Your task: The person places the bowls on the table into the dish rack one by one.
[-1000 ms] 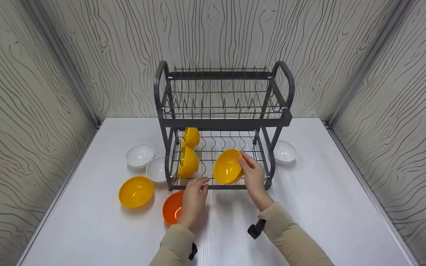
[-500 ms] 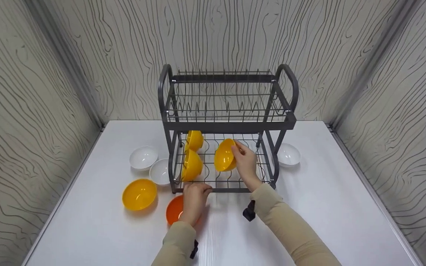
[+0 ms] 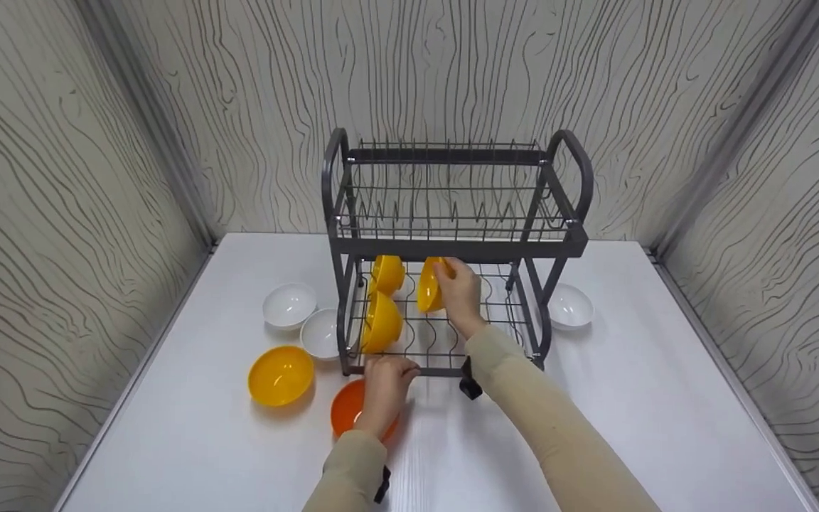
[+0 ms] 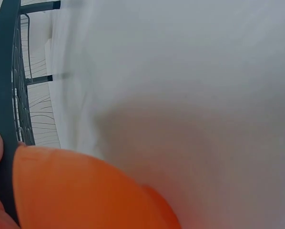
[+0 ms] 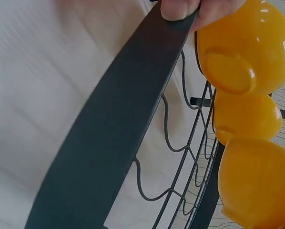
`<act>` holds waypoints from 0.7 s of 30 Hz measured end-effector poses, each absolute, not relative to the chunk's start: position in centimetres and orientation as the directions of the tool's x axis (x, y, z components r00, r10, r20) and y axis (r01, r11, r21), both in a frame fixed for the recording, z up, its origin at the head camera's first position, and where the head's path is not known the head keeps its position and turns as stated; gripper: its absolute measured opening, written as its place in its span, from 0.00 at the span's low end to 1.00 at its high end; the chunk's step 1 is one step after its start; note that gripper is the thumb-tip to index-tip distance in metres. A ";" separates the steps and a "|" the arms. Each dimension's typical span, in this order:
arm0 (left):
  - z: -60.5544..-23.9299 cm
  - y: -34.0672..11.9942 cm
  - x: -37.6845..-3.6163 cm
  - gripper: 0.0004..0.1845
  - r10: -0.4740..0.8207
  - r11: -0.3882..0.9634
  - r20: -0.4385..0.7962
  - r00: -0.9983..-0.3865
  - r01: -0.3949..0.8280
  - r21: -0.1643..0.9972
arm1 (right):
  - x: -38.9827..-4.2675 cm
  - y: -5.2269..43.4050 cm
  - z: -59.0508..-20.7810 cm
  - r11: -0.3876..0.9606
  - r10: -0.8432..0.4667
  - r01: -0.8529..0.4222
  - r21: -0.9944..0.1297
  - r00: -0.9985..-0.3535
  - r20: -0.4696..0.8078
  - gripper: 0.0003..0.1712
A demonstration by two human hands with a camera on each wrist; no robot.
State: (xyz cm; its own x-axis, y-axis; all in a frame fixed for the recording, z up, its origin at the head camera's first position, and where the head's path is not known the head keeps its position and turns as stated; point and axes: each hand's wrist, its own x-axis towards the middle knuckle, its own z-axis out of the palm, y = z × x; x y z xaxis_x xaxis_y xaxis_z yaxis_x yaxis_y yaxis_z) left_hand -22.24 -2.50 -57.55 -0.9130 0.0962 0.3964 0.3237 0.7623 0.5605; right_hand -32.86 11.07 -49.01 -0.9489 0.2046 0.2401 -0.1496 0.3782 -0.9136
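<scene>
My right hand [image 3: 463, 295] holds a yellow bowl [image 3: 429, 288] by its rim, tipped on its side, over the lower tier of a dark two-tier dish rack [image 3: 459, 247]. In the right wrist view that bowl [image 5: 259, 183] hangs at lower right. Two more yellow bowls stand on edge at the tier's left, a front one [image 3: 383, 323] and a back one [image 3: 388, 275]. With thumb and fingers, my left hand [image 3: 383, 391] grips the rack's lower front rail [image 5: 118, 114]. Under the left wrist sits an orange bowl [image 3: 348, 407], partly hidden by the hand.
Left of the rack, a yellow bowl [image 3: 281, 375] and two white bowls, one [image 3: 289, 306] farther back and one [image 3: 320, 334] against the rack's side, rest on the white table [image 3: 189, 427]. Another white bowl [image 3: 571, 307] lies to the right. Patterned walls enclose the table.
My right hand has carried the yellow bowl deeper into the lower tier and turned it more on edge. My left hand has closed its fingers on the front rail. The head view has shifted slightly.
</scene>
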 end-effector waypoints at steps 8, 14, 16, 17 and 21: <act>-57.5 -2.3 -22.2 0.03 0.095 0.764 0.396 -0.913 0.322 0.559 | -33.9 10.2 -49.4 0.479 0.171 -0.190 -0.857 -0.937 0.304 0.15; -57.5 -2.2 -22.2 0.03 0.094 0.779 0.425 -0.900 0.332 0.531 | -34.4 10.1 -49.8 0.531 0.141 -0.177 -0.829 -0.946 0.292 0.17; -57.5 -2.3 -22.2 0.03 0.095 0.786 0.442 -0.892 0.340 0.517 | -34.5 10.0 -49.9 0.531 0.126 -0.198 -0.824 -0.943 0.307 0.17; -57.5 -2.3 -22.2 0.03 0.094 0.787 0.445 -0.891 0.340 0.515 | -34.5 9.9 -50.0 0.524 0.118 -0.206 -0.826 -0.944 0.310 0.17; -57.6 -2.3 -22.1 0.02 0.088 0.791 0.425 -0.901 0.323 0.520 | -34.6 9.5 -50.3 0.500 0.084 -0.222 -0.837 -0.950 0.302 0.18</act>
State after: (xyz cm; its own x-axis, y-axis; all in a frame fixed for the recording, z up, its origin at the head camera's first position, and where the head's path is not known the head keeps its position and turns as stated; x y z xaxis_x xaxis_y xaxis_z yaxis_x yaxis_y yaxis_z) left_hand -22.11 -2.27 -57.63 -0.9009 0.0877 0.4251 0.3225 0.7906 0.5204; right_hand -34.62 9.52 -50.29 -0.9495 0.0837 0.3023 -0.2225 0.4995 -0.8372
